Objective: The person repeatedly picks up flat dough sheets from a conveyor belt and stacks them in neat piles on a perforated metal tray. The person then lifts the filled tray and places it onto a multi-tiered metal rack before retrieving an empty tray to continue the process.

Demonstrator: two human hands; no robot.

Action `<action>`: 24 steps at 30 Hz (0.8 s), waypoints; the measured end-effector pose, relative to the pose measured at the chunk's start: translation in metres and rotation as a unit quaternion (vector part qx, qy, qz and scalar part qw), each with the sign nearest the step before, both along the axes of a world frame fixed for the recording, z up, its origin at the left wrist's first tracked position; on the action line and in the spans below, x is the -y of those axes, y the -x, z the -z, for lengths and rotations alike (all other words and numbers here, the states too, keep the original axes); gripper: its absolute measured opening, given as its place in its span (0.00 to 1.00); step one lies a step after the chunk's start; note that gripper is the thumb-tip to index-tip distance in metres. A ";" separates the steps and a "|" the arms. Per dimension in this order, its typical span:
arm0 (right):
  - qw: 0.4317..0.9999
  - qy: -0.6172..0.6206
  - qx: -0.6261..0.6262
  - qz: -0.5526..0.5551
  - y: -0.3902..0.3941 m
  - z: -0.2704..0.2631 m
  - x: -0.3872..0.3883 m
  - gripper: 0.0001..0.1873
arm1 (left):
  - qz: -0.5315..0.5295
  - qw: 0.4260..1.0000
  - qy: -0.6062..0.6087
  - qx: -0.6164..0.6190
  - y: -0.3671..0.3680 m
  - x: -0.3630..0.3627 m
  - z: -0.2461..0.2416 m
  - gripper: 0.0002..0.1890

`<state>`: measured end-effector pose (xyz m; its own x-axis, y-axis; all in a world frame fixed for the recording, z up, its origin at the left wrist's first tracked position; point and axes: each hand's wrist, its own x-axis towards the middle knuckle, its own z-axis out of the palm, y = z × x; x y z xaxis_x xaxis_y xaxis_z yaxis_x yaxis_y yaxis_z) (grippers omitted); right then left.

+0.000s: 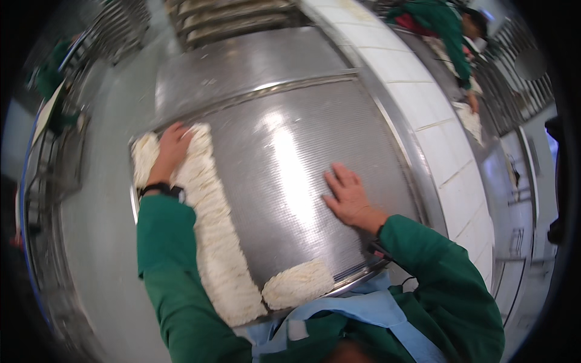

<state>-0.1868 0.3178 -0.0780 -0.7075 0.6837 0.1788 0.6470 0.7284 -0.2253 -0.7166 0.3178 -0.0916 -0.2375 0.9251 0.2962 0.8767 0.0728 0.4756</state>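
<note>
A large metal tray [254,181] with a finely ribbed surface lies before me. Along its left side runs a long strip of pale, rough-surfaced dough [215,236]. My left hand [173,144] rests at the strip's far end, between it and a smaller dough piece [145,156] in the far left corner; whether its fingers grip any dough cannot be told. Another short dough piece [299,283] lies at the near edge, beside the strip's near end. Over the right half of the tray is my right hand [348,195], fingers spread, holding nothing.
Beyond the tray lies a smooth metal surface [254,56], with a rack of loaded trays [236,20] behind it. A white tiled ledge [408,63] curves along the right. Past it, a co-worker in green [454,36] reaches towards dough [467,119]. More racks stand at left.
</note>
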 end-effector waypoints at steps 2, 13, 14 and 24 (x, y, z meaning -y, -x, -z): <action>1.000 -0.001 -0.012 -0.015 -0.001 0.000 -0.001 0.31 | -0.036 0.998 0.056 -0.006 -0.002 -0.002 0.004 0.24; 1.000 0.015 0.021 -0.005 -0.005 0.002 0.000 0.33 | -0.023 0.984 0.160 -0.081 -0.024 -0.002 0.002 0.33; 1.000 0.009 0.009 -0.005 -0.005 0.003 0.000 0.33 | -0.041 0.980 0.173 -0.090 -0.027 -0.001 -0.001 0.34; 0.999 0.033 0.021 -0.003 -0.007 0.007 0.002 0.34 | -0.020 0.984 0.150 -0.095 -0.079 0.032 -0.012 0.45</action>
<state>-0.1796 0.3156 -0.0848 -0.7172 0.6891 0.1037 0.6529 0.7165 -0.2455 -0.6375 0.2861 -0.0795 -0.2420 0.9688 0.0534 0.9413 0.2210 0.2553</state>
